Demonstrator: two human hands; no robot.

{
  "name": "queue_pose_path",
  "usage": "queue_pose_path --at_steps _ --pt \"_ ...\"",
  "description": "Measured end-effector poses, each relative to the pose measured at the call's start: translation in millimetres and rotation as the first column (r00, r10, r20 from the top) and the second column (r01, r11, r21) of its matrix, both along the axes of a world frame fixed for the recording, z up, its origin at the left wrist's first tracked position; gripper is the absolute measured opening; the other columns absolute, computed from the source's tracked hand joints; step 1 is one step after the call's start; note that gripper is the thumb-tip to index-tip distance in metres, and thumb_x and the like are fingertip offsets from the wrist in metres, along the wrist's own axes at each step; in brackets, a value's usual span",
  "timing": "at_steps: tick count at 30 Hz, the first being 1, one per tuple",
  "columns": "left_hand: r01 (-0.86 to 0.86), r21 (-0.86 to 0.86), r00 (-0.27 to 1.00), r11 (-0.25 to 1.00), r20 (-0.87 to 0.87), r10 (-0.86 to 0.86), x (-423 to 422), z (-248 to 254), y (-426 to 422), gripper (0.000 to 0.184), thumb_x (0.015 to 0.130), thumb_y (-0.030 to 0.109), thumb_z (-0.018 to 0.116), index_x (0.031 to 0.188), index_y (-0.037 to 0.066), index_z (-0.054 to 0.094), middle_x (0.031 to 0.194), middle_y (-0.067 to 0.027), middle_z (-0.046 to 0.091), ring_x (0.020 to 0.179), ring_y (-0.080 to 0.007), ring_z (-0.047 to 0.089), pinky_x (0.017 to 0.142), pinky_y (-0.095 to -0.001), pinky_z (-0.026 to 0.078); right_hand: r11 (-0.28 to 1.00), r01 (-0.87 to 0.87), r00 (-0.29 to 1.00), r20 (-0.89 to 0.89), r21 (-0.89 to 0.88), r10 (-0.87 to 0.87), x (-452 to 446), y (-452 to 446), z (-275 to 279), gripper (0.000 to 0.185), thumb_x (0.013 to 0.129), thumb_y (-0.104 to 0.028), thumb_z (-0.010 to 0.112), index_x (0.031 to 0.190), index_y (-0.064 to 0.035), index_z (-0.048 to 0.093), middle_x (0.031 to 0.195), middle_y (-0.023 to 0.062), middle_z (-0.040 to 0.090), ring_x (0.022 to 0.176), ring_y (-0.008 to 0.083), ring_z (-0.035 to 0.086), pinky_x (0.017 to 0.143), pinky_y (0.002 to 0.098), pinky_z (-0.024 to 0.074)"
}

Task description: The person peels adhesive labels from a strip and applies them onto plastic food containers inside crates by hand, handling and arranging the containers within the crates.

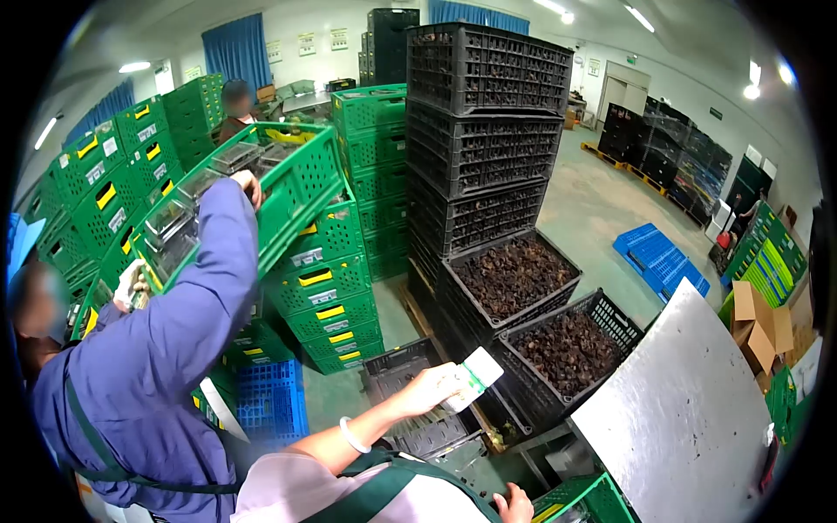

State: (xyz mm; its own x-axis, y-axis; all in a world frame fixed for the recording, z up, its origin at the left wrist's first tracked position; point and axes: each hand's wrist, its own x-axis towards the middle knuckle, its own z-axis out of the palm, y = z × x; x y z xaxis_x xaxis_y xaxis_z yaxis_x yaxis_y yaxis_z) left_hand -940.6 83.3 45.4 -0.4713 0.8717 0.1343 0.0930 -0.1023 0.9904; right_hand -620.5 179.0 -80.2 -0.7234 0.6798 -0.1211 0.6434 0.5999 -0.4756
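White-and-green pack [477, 376] is pinched in the left hand [436, 389].
It is held near the left edge of the lower filled black crate [614, 312]; beside a green crate [602, 503], the right hand [515, 506] is seen, its grip impossible to tell.

A packing room; stacked green crates [331, 324], black crates [488, 70], apparently wrapped stacks [667, 150] beyond.

Left arm [388, 417] extended forward, left hand [432, 389] gripping; right hand [518, 506] low, partly cut off, fingers [500, 503] perhaps half curled

White walls [317, 63], blue curtains [235, 50], perhaps concrete floor [580, 187]
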Motion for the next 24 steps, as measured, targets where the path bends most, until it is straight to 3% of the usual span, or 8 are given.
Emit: queue_pose_path --at_steps 13,15,24 --pt "-0.054 -0.006 0.998 0.999 -0.039 0.053 -1.0 9.9 -8.2 0.017 0.087 0.02 0.054 0.09 0.004 0.054 0.076 0.0035 0.051 0.071 -0.004 0.045 0.063 -0.0209 0.04 1.0 0.004 1.0 0.012 0.008 -0.004 -3.7 6.0 -1.8 0.042 0.081 -0.033 0.058 0.112 -0.0053 0.053 0.099 0.017 0.058 0.087 0.0337 0.056 0.075 0.0386 0.0451" --pt "-0.044 -0.062 0.995 0.997 -0.09 0.039 -4.7 4.6 -8.5 0.02 0.089 0.022 0.052 0.093 0.002 0.052 0.081 -0.0002 0.055 0.076 -0.0054 0.048 0.067 -0.0235 0.042 1.0 -0.013 0.999 -0.051 0.015 0.014 -4.2 6.1 -1.4 0.041 0.08 -0.032 0.059 0.112 -0.0052 0.053 0.099 0.017 0.058 0.087 0.0339 0.056 0.075 0.0386 0.0452" --pt "-0.019 -0.023 1.0 1.0 -0.025 0.018 -3.6 -3.7 3.0 0.018 0.088 0.021 0.052 0.093 0.003 0.054 0.08 0.0021 0.053 0.074 -0.0047 0.047 0.066 -0.0215 0.041 1.0 0.005 0.999 0.041 -0.017 -0.004 -7.1 4.4 5.0 0.041 0.081 -0.032 0.059 0.112 -0.0056 0.052 0.097 0.0179 0.058 0.085 0.0347 0.056 0.074 0.0402 0.0453"
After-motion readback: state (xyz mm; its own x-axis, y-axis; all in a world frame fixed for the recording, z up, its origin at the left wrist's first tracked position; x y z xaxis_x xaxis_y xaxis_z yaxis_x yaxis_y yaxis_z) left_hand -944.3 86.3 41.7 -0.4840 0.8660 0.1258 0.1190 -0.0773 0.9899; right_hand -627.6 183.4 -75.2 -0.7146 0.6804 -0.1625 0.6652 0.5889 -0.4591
